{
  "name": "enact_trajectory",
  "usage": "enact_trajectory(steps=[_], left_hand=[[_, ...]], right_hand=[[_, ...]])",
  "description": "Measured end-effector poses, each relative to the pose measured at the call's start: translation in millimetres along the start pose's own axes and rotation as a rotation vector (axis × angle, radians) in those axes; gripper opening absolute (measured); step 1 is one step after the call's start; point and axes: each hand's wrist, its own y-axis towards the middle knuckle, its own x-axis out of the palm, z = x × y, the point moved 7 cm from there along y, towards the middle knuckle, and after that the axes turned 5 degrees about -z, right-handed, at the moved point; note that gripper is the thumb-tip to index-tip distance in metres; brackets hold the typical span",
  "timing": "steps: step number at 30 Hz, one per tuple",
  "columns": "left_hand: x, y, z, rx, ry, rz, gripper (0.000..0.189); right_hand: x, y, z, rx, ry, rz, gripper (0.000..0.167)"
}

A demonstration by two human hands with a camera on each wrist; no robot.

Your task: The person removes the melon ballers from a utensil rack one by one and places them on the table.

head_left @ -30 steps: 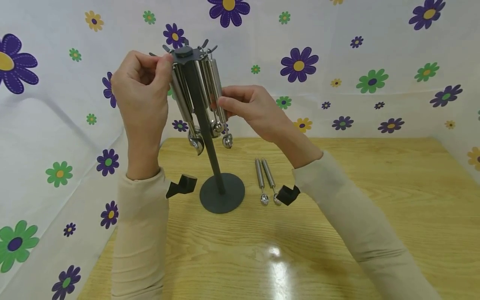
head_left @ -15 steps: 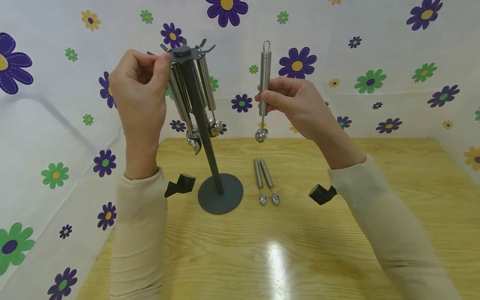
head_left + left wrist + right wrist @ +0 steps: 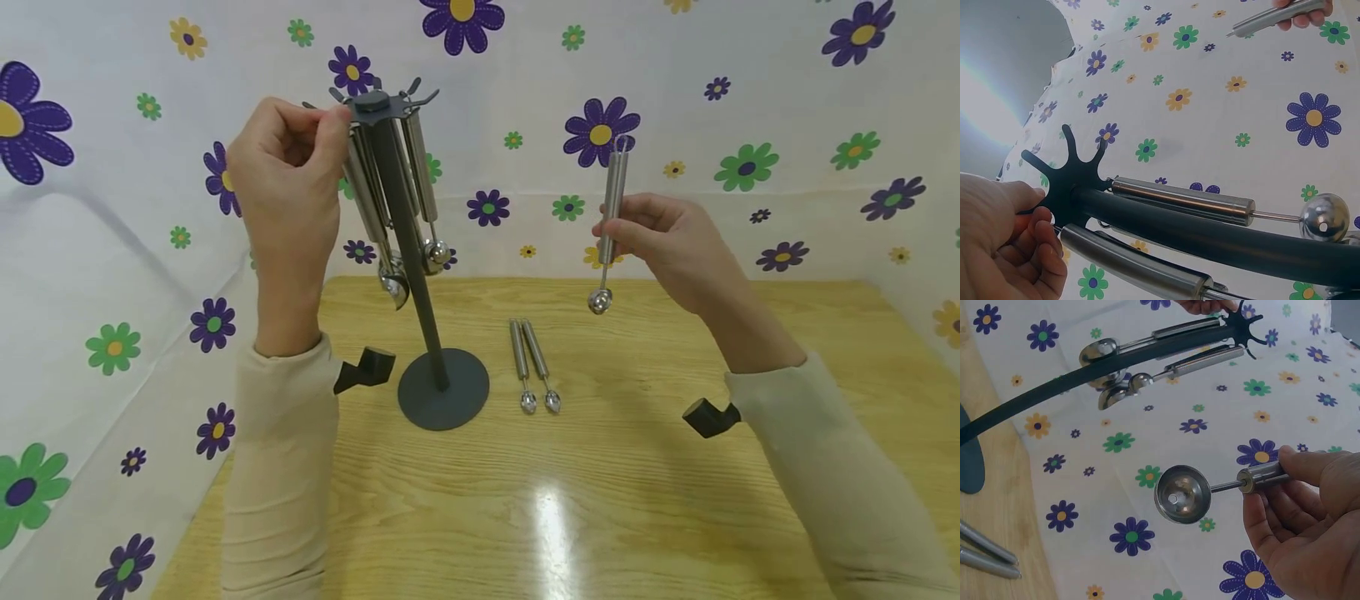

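Left hand (image 3: pixel 292 179) pinches rack (image 3: pixel 412 250) at top | right hand (image 3: pixel 675 246) pinches scoop (image 3: pixel 613 196) aloft | step: apparently unloading | next: likely calls for lowering beside 2 tabletop scoops (image 3: pixel 518 350)

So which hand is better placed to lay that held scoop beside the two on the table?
Probably the right hand: it holds the scoop, clear of the stand, while the left hand pinches the stand's top.

Looks forward-down from the head, close from left wrist, across from right wrist — sharing the rack (image 3: pixel 411 250), at head view's eleven o'clock.
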Motion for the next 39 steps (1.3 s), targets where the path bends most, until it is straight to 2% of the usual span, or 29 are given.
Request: enact_trajectory(steps=[3,7,14,19,24,33,37,39], left_hand=[[0.9,0.3,1.0,0.003,-0.003,-0.001,0.012],[0.4,1.8,-2.6,-0.076,-0.020,0.013,0.010],[-1.8,0.6,-2.0,-0.077,-0.009,0.017,0.010],[-2.0,-1.9,-1.3,-0.077,-0.008,0.017,0.009],[-1.0,-3.6,0.5,-0.072,-0.009,0.013,0.009],[-0.3,-3.6,1.2,-0.071,-0.016,0.012,0.009],[0.9,-4.2,3.1,-0.024,-0.001,0.004,0.011],[0.7,-4.4,3.1,-0.022,-0.003,0.006,0.011]], right_hand=[[-9.4,-8.4,12.9,0.056,-0.050,0.012,0.028],[-18.4,-16.0,28.9,0.091,-0.015,0.021,0.028],[-22.8,-29.4,55.6,0.169,-0.026,-0.004,0.028],[-15.2,-35.3,72.6,0.163,0.010,-0.055,0.024],[-3.8,-40.5,93.2,0.186,0.000,-0.071,0.027],[26.3,-46.3,123.3,0.266,0.032,-0.139,0.034],[34.7,-47.9,129.3,0.269,0.052,-0.152,0.033],[37.5,-48.0,132.1,0.269,0.059,-0.158,0.032]])
